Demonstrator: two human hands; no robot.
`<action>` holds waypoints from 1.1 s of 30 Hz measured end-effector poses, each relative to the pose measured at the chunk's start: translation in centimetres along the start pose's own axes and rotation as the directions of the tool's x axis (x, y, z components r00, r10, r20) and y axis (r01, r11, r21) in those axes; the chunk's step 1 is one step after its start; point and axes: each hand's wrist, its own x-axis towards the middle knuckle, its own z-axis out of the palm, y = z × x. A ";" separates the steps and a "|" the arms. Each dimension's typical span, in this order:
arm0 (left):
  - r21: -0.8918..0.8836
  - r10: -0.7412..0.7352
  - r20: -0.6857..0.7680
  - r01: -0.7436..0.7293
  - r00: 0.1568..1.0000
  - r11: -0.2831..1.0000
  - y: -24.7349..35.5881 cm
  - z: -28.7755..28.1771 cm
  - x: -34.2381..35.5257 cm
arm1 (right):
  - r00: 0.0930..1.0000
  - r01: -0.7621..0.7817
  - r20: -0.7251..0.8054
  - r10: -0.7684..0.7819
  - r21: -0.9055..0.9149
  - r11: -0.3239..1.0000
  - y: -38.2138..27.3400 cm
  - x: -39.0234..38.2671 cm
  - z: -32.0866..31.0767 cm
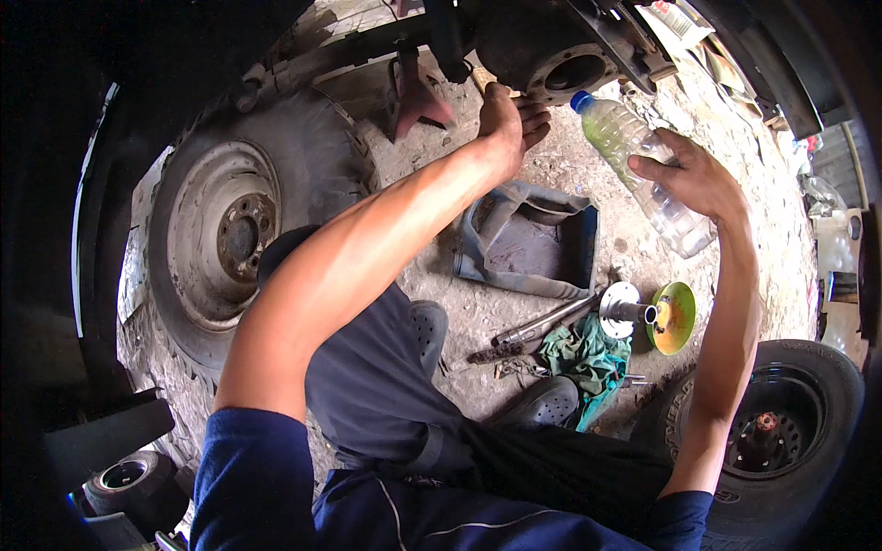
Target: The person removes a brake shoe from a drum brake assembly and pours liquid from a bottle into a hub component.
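In my right hand (689,174) is a clear plastic bottle (614,133) with a blue cap, held slantwise. Its cap end points toward the round opening of a dark axle housing (571,75), and the bottle looks greenish near the neck. My left hand (514,127) reaches up below the housing, fingers stretched out toward its rim. A small tan piece shows just behind that hand; I cannot make out what it is. Whether the left fingers touch the housing is unclear. Below both hands, a cut-open blue container (469,248) with a dark, oily inside lies on the ground.
A flanged metal shaft (617,308), a yellow-green bowl (684,308), a green rag (588,354) and metal rods (542,323) lie by my feet. A large wheel (207,230) stands at left, another tyre (808,422) at lower right. A red stand (418,96) is behind.
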 end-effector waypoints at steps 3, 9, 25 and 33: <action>0.040 0.007 -0.014 -0.007 1.000 0.999 0.3 -0.3 -0.3 | 0.995 -0.054 0.090 0.047 0.077 0.996 0.5 0.1 0.2; 0.090 -0.064 -0.083 0.071 0.995 0.993 -1.5 -0.7 1.2 | 0.936 -0.030 0.337 0.101 -0.210 0.977 -3.1 0.4 -2.7; -0.062 -0.105 -0.045 0.102 0.993 0.993 -1.0 -0.1 2.1 | 0.957 -0.246 0.288 0.041 0.728 0.639 -3.4 -1.3 -1.2; -0.062 -0.086 -0.018 0.084 0.996 0.995 -1.4 0.5 1.8 | 0.959 -0.272 0.275 0.066 0.836 0.476 -1.5 -1.3 -1.0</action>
